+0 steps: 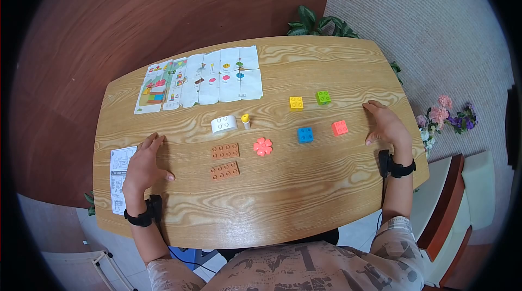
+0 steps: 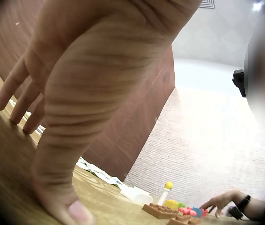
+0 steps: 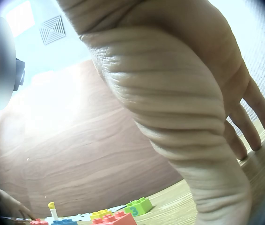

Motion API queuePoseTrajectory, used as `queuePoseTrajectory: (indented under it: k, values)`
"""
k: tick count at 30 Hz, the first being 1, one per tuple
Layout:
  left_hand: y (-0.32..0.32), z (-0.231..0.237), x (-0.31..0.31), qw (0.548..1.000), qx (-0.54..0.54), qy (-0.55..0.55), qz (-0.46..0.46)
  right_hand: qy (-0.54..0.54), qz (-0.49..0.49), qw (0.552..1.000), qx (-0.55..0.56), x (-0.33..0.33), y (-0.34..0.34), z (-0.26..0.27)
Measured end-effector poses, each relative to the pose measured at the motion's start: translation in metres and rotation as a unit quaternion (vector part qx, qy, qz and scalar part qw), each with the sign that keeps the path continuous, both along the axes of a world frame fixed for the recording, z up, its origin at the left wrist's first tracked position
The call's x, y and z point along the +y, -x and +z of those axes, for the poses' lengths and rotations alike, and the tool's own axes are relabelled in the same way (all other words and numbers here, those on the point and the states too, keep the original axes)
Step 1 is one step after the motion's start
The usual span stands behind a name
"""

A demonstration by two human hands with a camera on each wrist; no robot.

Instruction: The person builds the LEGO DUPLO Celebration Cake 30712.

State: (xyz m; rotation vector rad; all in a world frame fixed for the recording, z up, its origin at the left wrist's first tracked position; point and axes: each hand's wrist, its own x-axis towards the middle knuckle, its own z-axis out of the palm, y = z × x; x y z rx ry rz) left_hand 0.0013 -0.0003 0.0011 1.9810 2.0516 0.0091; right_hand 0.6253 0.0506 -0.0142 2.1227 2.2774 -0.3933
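My left hand (image 1: 144, 167) rests its fingertips and thumb on the table's left side, holding nothing, beside a printed sheet (image 1: 117, 198). At the right side my right hand (image 1: 387, 126) touches the tabletop with spread fingers, nearest the coral brick (image 1: 340, 128). Between the hands lie a blue brick (image 1: 305, 135), a yellow brick (image 1: 296, 103), a green brick (image 1: 323, 97), a coral flower piece (image 1: 263, 147), a white curved brick (image 1: 224, 124), a small white piece with a yellow top (image 1: 246, 122) and two brown bricks (image 1: 225, 151), one nearer the body than the other.
An unfolded picture sheet (image 1: 209, 91) lies at the back left of the wooden table (image 1: 261, 212). Green leaves (image 1: 307, 22) show beyond the back edge, and pink and purple flowers (image 1: 443, 114) past the right edge. A bench (image 1: 446, 204) stands at the lower right.
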Motion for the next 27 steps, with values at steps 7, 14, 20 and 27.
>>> queuePoseTrajectory:
  k: [7, 14, 20, 27]
  values:
    - [-0.0005, 0.0005, 0.0, 1.0, 0.004, 0.002, -0.001, 0.003, 0.0, 1.0, 0.001, 0.0007, -0.0001, -0.0003]
    - [-0.0005, 0.0013, -0.0002, 1.0, 0.0, 0.003, 0.0, 0.002, -0.001, 1.0, 0.002, -0.0002, 0.0015, 0.001]
    - [-0.0001, 0.001, 0.0002, 1.0, -0.005, 0.004, 0.003, -0.003, 0.002, 1.0, 0.007, -0.0009, 0.0011, 0.0012]
    - [0.0009, -0.0001, -0.0001, 1.0, -0.009, -0.001, -0.001, -0.012, 0.013, 1.0, 0.009, -0.0008, -0.0025, -0.0022]
